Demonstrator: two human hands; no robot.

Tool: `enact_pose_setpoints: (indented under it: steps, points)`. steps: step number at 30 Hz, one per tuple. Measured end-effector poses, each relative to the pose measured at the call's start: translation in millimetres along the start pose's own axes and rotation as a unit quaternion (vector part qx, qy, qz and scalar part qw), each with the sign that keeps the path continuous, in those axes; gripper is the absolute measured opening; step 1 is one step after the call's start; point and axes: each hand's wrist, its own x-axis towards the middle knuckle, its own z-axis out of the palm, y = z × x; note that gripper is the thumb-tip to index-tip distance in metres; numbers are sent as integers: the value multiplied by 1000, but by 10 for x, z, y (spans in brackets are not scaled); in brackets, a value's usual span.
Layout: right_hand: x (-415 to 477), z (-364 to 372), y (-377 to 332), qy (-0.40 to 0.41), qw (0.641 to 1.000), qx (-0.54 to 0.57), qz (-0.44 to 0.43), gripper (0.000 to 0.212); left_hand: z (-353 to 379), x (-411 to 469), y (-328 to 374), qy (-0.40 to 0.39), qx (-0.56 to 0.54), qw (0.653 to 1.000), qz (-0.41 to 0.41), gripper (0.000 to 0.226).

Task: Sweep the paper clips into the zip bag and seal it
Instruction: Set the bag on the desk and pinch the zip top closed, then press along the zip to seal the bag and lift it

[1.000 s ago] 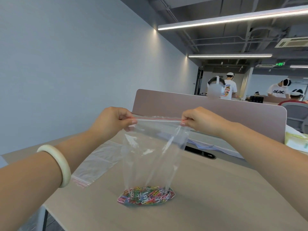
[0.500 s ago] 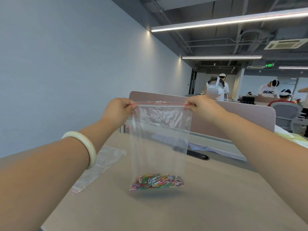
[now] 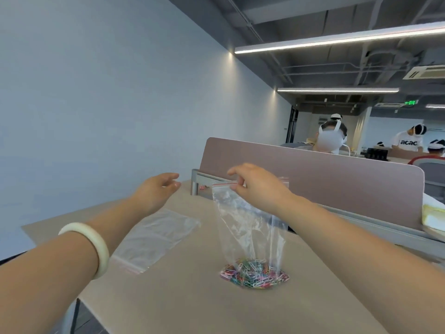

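The zip bag [image 3: 248, 227], thin clear crinkled plastic with a red line along its top strip, stands upright on the pale matte wood-grain surface [image 3: 192, 302]. Its bottom sags outward under a flat heap of paper clips [image 3: 254, 276], small bent-wire loops in pink, green, blue, yellow and white, all inside the bag. The right hand [image 3: 258, 186] holds the bag by its top edge, its grip a pinch of thumb and fingertip on the red strip near the middle, the other fingers lifted. The left hand [image 3: 156, 189] hovers apart from the bag, to its left, fingers loosely spread and holding nothing; a smooth pale rounded bangle [image 3: 94, 244] circles that wrist. A second clear bag [image 3: 154, 237] lies flat and glossy on the surface under the left forearm. A rounded mauve partition [image 3: 337, 186] stands behind.
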Motion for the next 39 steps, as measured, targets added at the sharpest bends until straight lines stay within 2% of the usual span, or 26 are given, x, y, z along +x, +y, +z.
enact_pose_setpoints:
  steps: [4, 6, 10, 13, 17, 20, 24, 26, 28, 31, 34, 36, 37, 39]
  points:
    - [145, 713, -545, -92, 989, 110, -29, 30, -242, -136, -490, 13, 11, 998, -53, 44]
    - [207, 1147, -744, -148, 981, 121, -22, 32, -349, -184, -808, 15, 25, 996, -85, 46]
    - [373, 1906, -841, -218, 969, 95, 73, 41, -477, -143, -1461, 11, 43, 988, -147, 51]
    - [519, 2370, -643, -242, 956, 13, 166, 57, -474, 60, -1909, 4, 68, 982, -178, 55]
    - [619, 2933, -427, -198, 950, -28, 241, 77, -390, 583, -2350, 8, 140, 969, -205, 62]
    - [647, 3188, -368, -139, 962, -12, 235, 76, -227, 987, -2499, -33, 231, 948, -218, 70]
    - [671, 3237, -284, -111, 972, 23, 208, 70, 58, 1371, -2487, -95, 321, 917, -217, 75]
    - [659, 3242, -291, -101, 974, 48, 197, 67, 142, 1484, -2381, -112, 315, 912, -238, 73]
    - [661, 3237, -303, -83, 976, 79, 183, 68, 158, 1552, -2255, -122, 277, 917, -259, 56]
    - [676, 3213, -286, -37, 965, 187, 178, 72, 103, 1577, -2231, -136, 95, 935, -313, 20]
    - [704, 3197, -279, 31, 905, 359, 228, 69, 9, 1484, -2274, -73, -33, 950, -303, 15]
    - [741, 3177, -240, 74, 833, 463, 294, 66, -97, 1397, -2255, -35, -106, 956, -271, 62]
    - [765, 3158, -223, 87, 772, 532, 336, 65, -181, 1333, -2201, -21, -129, 962, -241, 72]
    - [819, 3074, -250, 67, 616, 675, 401, 64, -404, 1231, -2081, -11, -151, 973, -172, 74]
